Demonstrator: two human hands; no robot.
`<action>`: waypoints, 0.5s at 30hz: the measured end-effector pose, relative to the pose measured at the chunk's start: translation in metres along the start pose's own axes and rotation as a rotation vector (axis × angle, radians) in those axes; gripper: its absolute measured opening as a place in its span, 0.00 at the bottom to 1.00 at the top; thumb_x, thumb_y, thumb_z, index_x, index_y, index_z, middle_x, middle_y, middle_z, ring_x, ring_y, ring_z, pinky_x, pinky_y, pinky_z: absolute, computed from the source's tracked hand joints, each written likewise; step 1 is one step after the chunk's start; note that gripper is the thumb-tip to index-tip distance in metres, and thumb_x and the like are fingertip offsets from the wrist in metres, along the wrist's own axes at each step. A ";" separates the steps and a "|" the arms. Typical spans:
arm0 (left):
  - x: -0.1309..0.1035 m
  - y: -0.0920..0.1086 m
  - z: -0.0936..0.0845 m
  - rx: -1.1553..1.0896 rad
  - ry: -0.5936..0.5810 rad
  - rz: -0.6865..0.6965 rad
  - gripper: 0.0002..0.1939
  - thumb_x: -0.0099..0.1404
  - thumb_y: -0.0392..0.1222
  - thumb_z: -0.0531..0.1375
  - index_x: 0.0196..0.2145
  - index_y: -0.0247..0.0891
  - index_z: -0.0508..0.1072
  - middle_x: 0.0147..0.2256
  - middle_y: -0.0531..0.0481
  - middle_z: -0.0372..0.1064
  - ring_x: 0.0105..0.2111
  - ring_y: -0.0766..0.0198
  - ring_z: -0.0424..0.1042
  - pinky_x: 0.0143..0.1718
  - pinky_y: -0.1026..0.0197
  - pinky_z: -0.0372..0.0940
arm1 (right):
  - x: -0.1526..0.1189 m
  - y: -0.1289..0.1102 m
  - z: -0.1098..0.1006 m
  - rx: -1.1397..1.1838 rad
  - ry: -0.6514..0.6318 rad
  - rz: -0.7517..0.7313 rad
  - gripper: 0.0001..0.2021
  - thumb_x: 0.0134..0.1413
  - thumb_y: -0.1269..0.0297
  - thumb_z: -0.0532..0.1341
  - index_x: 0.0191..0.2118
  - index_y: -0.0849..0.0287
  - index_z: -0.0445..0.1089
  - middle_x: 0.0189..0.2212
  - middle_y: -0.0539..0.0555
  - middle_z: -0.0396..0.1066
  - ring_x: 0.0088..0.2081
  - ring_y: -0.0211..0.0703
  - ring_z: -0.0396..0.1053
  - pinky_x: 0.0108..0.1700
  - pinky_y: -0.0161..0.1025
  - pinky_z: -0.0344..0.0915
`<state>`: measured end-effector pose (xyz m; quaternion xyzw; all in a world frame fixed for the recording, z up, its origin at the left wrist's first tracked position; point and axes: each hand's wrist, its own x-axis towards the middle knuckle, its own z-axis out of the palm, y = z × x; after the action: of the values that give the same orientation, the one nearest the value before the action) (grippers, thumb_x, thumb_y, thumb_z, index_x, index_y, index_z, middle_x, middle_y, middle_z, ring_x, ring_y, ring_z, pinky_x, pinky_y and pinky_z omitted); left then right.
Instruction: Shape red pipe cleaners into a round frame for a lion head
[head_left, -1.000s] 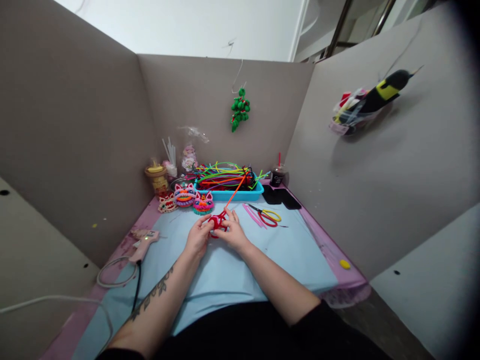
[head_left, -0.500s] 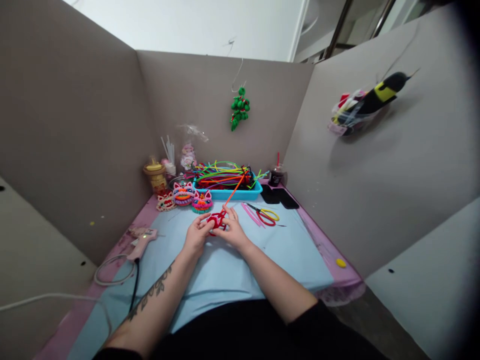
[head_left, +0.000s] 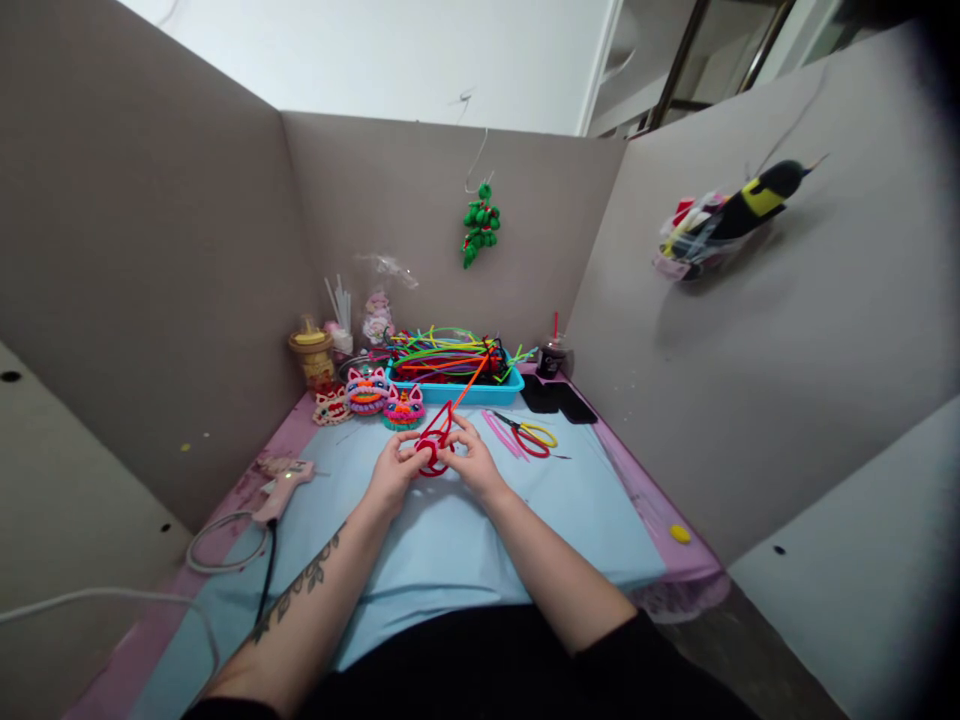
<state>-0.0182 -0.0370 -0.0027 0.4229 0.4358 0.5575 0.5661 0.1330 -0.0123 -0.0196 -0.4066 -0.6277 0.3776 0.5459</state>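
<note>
Both hands meet over the middle of the blue cloth, around a red and pink piece of bent pipe cleaners [head_left: 433, 447]. My left hand [head_left: 394, 470] pinches its left side between thumb and fingers. My right hand [head_left: 472, 460] grips the right side, its thumb close to the left one. A red loop sticks up from the piece toward the tray. An orange pipe cleaner [head_left: 470, 384] slants up behind it; where its lower end lies I cannot tell. Just beyond stand several finished pipe-cleaner animal heads [head_left: 404, 408] with pointed ears.
A blue tray [head_left: 457, 394] full of coloured pipe cleaners stands at the back. Scissors [head_left: 529, 436] and pink strips [head_left: 504, 436] lie to the right, before black phones or pads [head_left: 541, 394]. On the left rests a pink glue gun [head_left: 285, 490] with its cable. Grey partitions [head_left: 360, 200] enclose the table.
A red loop now stands up from the piece between my hands, where it was not visible before. My right fingers have shifted slightly. The view has tilted a little.
</note>
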 end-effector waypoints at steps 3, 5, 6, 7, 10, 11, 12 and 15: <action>0.000 0.000 -0.001 0.014 -0.010 0.010 0.29 0.44 0.47 0.68 0.42 0.36 0.63 0.23 0.53 0.71 0.19 0.69 0.66 0.21 0.68 0.53 | 0.003 0.003 -0.002 0.073 -0.024 0.019 0.10 0.41 0.56 0.65 0.29 0.56 0.72 0.58 0.55 0.54 0.60 0.50 0.51 0.59 0.45 0.45; 0.001 0.000 -0.001 0.027 -0.021 0.010 0.29 0.44 0.47 0.68 0.42 0.36 0.62 0.22 0.53 0.71 0.19 0.69 0.66 0.21 0.68 0.53 | 0.004 0.005 -0.002 0.115 -0.027 0.036 0.11 0.40 0.55 0.66 0.30 0.56 0.73 0.58 0.55 0.54 0.61 0.51 0.50 0.60 0.45 0.45; 0.001 0.000 -0.001 0.033 -0.029 0.006 0.29 0.44 0.47 0.68 0.42 0.36 0.62 0.22 0.54 0.71 0.19 0.69 0.66 0.21 0.68 0.53 | 0.004 0.005 -0.002 0.133 -0.027 0.041 0.11 0.40 0.55 0.66 0.31 0.56 0.73 0.58 0.55 0.55 0.61 0.51 0.50 0.60 0.45 0.45; 0.001 0.000 -0.002 0.038 -0.039 0.000 0.29 0.44 0.47 0.68 0.42 0.36 0.62 0.22 0.54 0.71 0.19 0.69 0.66 0.21 0.68 0.53 | 0.005 0.006 -0.002 0.148 -0.027 0.042 0.12 0.40 0.55 0.66 0.31 0.55 0.74 0.58 0.54 0.55 0.61 0.51 0.50 0.60 0.46 0.45; 0.001 -0.001 -0.003 0.046 -0.074 -0.009 0.29 0.45 0.47 0.68 0.42 0.37 0.62 0.21 0.55 0.70 0.17 0.69 0.65 0.20 0.68 0.52 | 0.006 0.008 -0.001 0.179 -0.031 0.034 0.12 0.40 0.55 0.66 0.32 0.55 0.74 0.57 0.55 0.57 0.60 0.51 0.51 0.60 0.46 0.45; 0.001 -0.001 -0.003 0.045 -0.088 -0.008 0.29 0.45 0.47 0.68 0.42 0.37 0.62 0.21 0.55 0.70 0.17 0.70 0.65 0.20 0.68 0.52 | 0.006 0.008 -0.001 0.188 -0.035 0.035 0.13 0.39 0.55 0.67 0.31 0.56 0.74 0.56 0.55 0.57 0.60 0.51 0.52 0.60 0.46 0.45; 0.001 -0.002 -0.003 0.044 -0.101 -0.007 0.29 0.45 0.47 0.68 0.42 0.37 0.61 0.21 0.55 0.70 0.17 0.69 0.65 0.21 0.68 0.53 | 0.006 0.009 -0.001 0.201 -0.039 0.042 0.13 0.39 0.54 0.67 0.31 0.56 0.74 0.56 0.55 0.58 0.59 0.51 0.52 0.60 0.46 0.46; 0.001 -0.003 -0.004 0.044 -0.123 -0.005 0.29 0.45 0.47 0.68 0.42 0.37 0.61 0.21 0.55 0.70 0.18 0.68 0.66 0.22 0.67 0.55 | 0.007 0.009 0.000 0.247 -0.050 0.107 0.14 0.36 0.54 0.68 0.30 0.57 0.73 0.55 0.56 0.59 0.58 0.52 0.54 0.58 0.47 0.48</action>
<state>-0.0212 -0.0360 -0.0064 0.4676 0.4134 0.5194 0.5837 0.1329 -0.0025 -0.0250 -0.3598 -0.5671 0.4907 0.5551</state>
